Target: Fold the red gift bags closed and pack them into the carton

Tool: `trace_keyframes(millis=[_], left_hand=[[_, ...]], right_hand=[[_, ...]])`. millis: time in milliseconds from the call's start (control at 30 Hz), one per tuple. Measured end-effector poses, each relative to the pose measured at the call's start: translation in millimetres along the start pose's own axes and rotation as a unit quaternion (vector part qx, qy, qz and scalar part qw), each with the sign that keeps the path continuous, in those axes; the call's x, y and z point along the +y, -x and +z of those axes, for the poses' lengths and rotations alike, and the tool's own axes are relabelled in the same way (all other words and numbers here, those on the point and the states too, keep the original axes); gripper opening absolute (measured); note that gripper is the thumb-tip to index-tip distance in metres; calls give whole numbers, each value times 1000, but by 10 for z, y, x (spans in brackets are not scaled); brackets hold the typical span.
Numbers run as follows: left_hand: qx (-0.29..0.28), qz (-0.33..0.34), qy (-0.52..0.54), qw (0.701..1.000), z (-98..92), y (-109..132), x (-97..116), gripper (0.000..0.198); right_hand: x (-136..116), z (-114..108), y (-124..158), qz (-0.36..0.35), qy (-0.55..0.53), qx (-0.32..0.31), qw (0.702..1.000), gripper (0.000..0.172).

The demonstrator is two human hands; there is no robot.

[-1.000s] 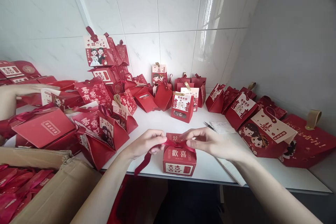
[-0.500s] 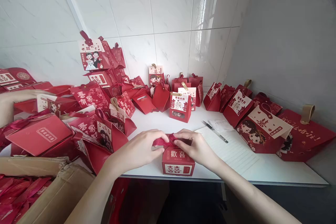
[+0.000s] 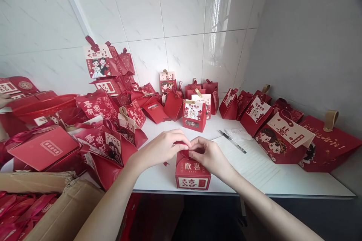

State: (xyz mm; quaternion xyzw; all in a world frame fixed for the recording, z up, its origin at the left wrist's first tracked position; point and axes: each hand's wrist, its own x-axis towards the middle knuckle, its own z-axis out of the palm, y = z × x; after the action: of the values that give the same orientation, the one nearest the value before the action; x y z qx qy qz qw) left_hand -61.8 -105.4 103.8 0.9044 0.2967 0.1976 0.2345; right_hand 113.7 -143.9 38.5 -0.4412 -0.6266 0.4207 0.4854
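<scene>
A small red gift box (image 3: 192, 175) with white characters on its front stands at the near edge of the white table (image 3: 296, 184). My left hand (image 3: 161, 147) and my right hand (image 3: 206, 153) meet right above the box's top. Both hands are closed in a pinch on the red ribbon (image 3: 183, 145) at the top of the box. Most of the ribbon is hidden under my fingers; a short red end shows below my left hand.
Many red gift boxes and bags crowd the back and left of the table, and bigger red bags (image 3: 283, 137) lean at the right. A pen (image 3: 232, 141) lies on lined paper (image 3: 251, 162). A cardboard carton (image 3: 56, 203) with red ribbons stands at the lower left.
My hands were apart pulling the ribbon ends sideways; they have come together over the box top. The long loose ribbon tail below my left hand is gone from sight. Another person's hand at left has withdrawn.
</scene>
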Motion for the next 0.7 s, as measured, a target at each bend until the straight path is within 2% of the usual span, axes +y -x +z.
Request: trace_keyframes(millis=[133,267,400,467,600,700], left_hand=[[27,47,1,999,50,-67,-71,20],[30,77,-6,997,42,-89,-48,16],[40,93,16,995,42,-130,-67,15],[50,67,37,996,71,-154,-122,16],[73,-33,94,992,193,-171,-298,7],[81,-59,128,987,308,-145,-422,5]], right_hand=[[7,-11,-18,-1,13,-13,1000,7],[-22,-17,-6,17,20,-28,999,6],[-50,-30,10,-3,78,-28,997,10],[-52,-40,14,-17,86,-24,996,11],[-18,-54,9,-5,43,-25,999,9],[41,-49,-5,-8,14,-16,1000,9]])
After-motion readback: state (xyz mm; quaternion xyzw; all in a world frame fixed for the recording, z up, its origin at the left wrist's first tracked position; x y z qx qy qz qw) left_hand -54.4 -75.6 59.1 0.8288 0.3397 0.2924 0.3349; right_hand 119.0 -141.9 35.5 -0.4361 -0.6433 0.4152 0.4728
